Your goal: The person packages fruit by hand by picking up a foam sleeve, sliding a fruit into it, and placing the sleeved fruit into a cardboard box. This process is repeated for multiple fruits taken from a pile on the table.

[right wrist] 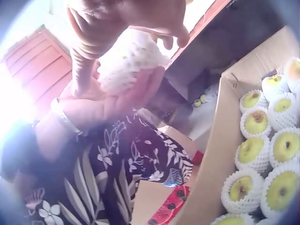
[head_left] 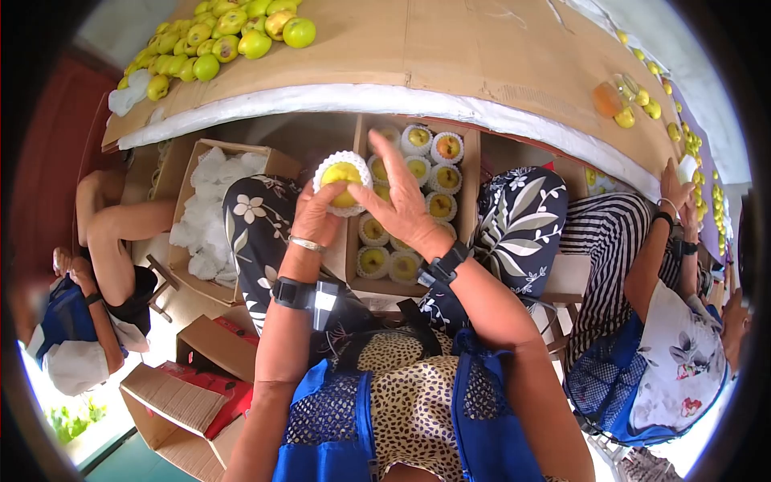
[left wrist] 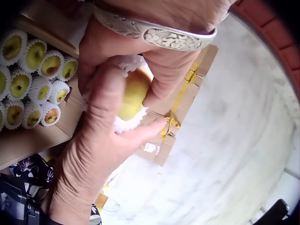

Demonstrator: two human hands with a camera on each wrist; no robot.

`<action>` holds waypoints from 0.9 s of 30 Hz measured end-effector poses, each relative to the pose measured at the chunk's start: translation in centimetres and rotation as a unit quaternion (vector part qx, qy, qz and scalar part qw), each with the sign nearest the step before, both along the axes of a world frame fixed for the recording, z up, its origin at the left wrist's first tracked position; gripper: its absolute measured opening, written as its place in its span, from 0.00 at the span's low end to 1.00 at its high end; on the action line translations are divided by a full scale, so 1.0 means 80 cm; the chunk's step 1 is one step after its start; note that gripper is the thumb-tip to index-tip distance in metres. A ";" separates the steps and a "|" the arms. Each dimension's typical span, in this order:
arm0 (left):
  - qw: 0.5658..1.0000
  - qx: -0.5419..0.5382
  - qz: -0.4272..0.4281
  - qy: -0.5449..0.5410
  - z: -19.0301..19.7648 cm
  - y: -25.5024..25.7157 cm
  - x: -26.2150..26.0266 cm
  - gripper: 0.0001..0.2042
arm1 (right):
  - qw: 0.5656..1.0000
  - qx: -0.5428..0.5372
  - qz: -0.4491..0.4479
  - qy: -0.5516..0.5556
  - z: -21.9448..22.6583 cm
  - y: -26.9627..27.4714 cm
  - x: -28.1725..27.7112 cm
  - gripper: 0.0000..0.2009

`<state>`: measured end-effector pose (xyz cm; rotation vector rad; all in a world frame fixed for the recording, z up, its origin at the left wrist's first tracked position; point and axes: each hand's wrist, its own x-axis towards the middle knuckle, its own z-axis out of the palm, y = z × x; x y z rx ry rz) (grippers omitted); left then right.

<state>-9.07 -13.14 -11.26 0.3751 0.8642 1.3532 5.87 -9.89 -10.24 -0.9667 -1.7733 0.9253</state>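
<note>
Head view: a person sits over an open carton (head_left: 470, 173) of yellow fruit, each in a white foam net, with both hands raised just above its left edge.
Left hand: the left hand (head_left: 315, 215) cups a yellow fruit (head_left: 343, 176) from below, fingers curled round its white foam net (head_left: 329, 165); a silver bangle (head_left: 307, 243) sits on that wrist.
Right hand: the right hand (head_left: 399, 205) touches the same fruit from the right, thumb against the net and the other fingers spread wide and fairly straight above it.
Left wrist view: the fruit (left wrist: 133, 93) shows yellow between thumb and fingers (left wrist: 161, 77), the net only partly over it.
Right wrist view: the net (right wrist: 126, 61) covers most of the fruit as seen from below.
Where the fruit is: in the air, held in both hands, above the carton, not yet set down.
Done, by the look of it: the netted fruit in the carton (head_left: 418, 169) lie in rows covering nearly all of the carton that shows.
Left to do: likely seating this one; many bare fruit (head_left: 217, 36) lie heaped on the cardboard-covered worktop (head_left: 450, 48), and a second box (head_left: 210, 205) holds spare nets.
</note>
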 end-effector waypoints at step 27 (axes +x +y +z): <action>0.989 -0.143 -0.014 -0.016 -0.059 -0.007 0.017 0.18 | 0.976 -0.202 -0.002 0.083 -0.079 -0.013 -0.032 0.16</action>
